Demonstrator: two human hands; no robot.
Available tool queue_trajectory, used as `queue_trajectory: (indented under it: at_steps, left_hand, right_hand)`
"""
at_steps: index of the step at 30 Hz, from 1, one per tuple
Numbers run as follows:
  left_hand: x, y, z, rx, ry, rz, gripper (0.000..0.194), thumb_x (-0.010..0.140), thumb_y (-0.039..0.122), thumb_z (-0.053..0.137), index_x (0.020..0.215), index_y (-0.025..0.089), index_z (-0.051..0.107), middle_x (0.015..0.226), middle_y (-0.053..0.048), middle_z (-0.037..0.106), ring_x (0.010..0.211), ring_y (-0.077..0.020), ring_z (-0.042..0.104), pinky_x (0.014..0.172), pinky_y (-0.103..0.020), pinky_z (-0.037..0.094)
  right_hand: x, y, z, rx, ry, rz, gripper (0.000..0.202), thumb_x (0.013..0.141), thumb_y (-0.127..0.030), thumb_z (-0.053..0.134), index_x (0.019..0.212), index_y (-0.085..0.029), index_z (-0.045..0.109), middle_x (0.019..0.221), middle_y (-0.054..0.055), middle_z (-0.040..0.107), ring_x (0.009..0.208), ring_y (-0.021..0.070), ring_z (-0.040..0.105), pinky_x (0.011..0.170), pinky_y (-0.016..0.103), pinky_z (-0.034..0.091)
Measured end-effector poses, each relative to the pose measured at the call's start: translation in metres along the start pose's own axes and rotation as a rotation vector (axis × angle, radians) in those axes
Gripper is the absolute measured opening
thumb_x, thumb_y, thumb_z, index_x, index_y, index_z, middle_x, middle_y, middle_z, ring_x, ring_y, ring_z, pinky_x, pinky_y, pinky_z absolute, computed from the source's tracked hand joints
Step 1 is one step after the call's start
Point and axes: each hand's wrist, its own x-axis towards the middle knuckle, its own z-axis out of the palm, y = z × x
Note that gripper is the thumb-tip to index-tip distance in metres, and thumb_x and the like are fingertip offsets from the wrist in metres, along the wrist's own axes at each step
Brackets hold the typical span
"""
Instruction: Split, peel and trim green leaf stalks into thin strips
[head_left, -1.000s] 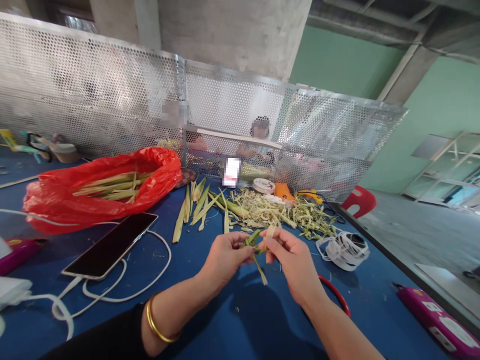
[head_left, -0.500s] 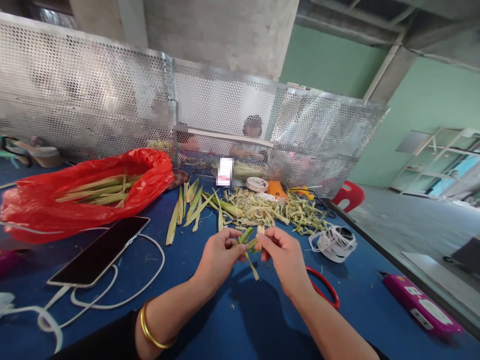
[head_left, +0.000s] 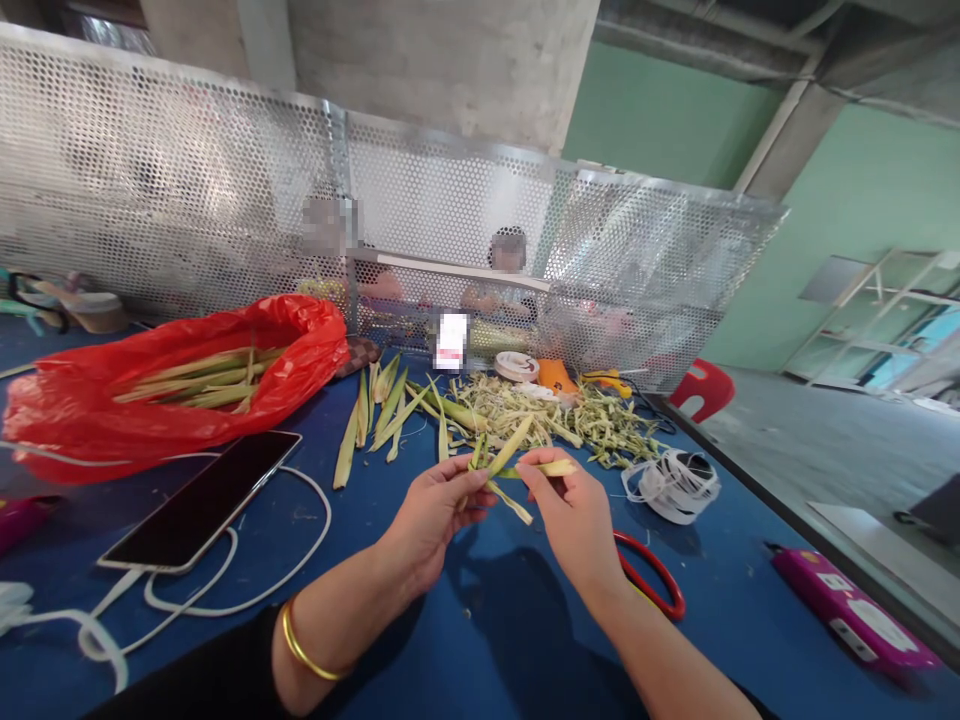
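Note:
My left hand (head_left: 431,515) is closed in a pinch on a small bundle of crossed green and pale yellow leaf strips (head_left: 512,447), which look like husk. One strip sticks up from the fingers and another hangs down toward the table. To its right, my right hand (head_left: 577,510) pinches the end of a strip (head_left: 555,468) that runs across from the bundle. Just beyond both hands lies a heap of shredded strips (head_left: 502,405), with longer leaf pieces (head_left: 386,405) to its left. Beside my right wrist rest red-handled scissors (head_left: 664,570), their blades hidden.
A red plastic bag (head_left: 75,400) of long leaves and a tablet (head_left: 202,500) with white cable stand left. At right are a white ribbon roll (head_left: 679,487) and purple case (head_left: 851,605). A perforated metal screen (head_left: 450,190) closes the back; people sit behind it.
The strips have spread out: one now points up and another extends right in my right hand. My right hand has turned slightly, and my left hand has rolled, showing more palm.

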Motion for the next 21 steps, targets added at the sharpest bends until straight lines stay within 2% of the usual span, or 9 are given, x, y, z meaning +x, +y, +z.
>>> queue_trajectory:
  at_steps: [3,8,13,15,18,21]
  left_hand:
    - [0.003,0.001,-0.002,-0.080,-0.017,-0.039,0.017,0.073,0.012,0.068,0.087,0.015,0.059,0.065,0.000,0.063,0.058,-0.0085,0.062,0.053,-0.016,0.049]
    - [0.002,0.003,-0.003,-0.197,-0.061,-0.122,0.008,0.079,0.009,0.060,0.082,0.015,0.057,0.061,0.003,0.059,0.054,-0.0064,0.059,0.053,-0.015,0.050]
    - [-0.001,0.002,0.000,-0.248,-0.071,-0.179,0.007,0.081,0.008,0.056,0.083,0.015,0.055,0.060,0.003,0.057,0.051,-0.0055,0.057,0.054,-0.015,0.049]
    - [0.000,0.001,0.000,-0.240,-0.081,-0.177,0.007,0.081,0.008,0.057,0.083,0.015,0.055,0.059,0.002,0.058,0.051,-0.0055,0.056,0.054,-0.015,0.049]
    - [0.000,-0.002,-0.001,-0.197,-0.110,-0.127,0.009,0.077,0.008,0.061,0.082,0.014,0.056,0.059,0.002,0.058,0.052,-0.0061,0.056,0.055,-0.015,0.048]
    - [-0.001,-0.002,-0.001,-0.083,-0.120,-0.034,0.013,0.074,0.013,0.065,0.086,0.013,0.060,0.063,0.001,0.060,0.054,-0.0066,0.056,0.055,-0.016,0.047]
  right_hand:
    - [0.002,-0.002,-0.002,0.163,-0.043,0.140,0.016,0.076,-0.034,0.064,0.079,-0.019,0.066,0.056,-0.002,0.059,0.056,0.0144,0.055,0.055,0.025,0.041]
    - [0.005,0.000,0.005,0.630,0.005,0.255,0.014,0.063,-0.026,0.076,0.073,-0.018,0.071,0.062,-0.002,0.062,0.059,0.0113,0.055,0.061,0.024,0.043]
    - [0.005,0.004,0.010,1.028,-0.056,0.383,0.015,0.060,-0.026,0.080,0.067,-0.017,0.070,0.067,-0.002,0.061,0.054,0.0061,0.050,0.057,0.020,0.044]
    - [0.004,0.004,0.011,1.061,-0.032,0.398,0.015,0.063,-0.027,0.079,0.069,-0.017,0.070,0.072,-0.001,0.063,0.055,0.0054,0.051,0.058,0.019,0.045]
    - [0.003,0.001,0.010,1.020,-0.027,0.345,0.016,0.071,-0.032,0.074,0.075,-0.017,0.070,0.080,0.000,0.065,0.057,0.0054,0.052,0.059,0.019,0.046]
    - [0.000,-0.004,0.008,0.886,-0.109,0.250,0.016,0.078,-0.033,0.067,0.082,-0.017,0.068,0.070,-0.001,0.062,0.051,0.0054,0.049,0.053,0.019,0.041]
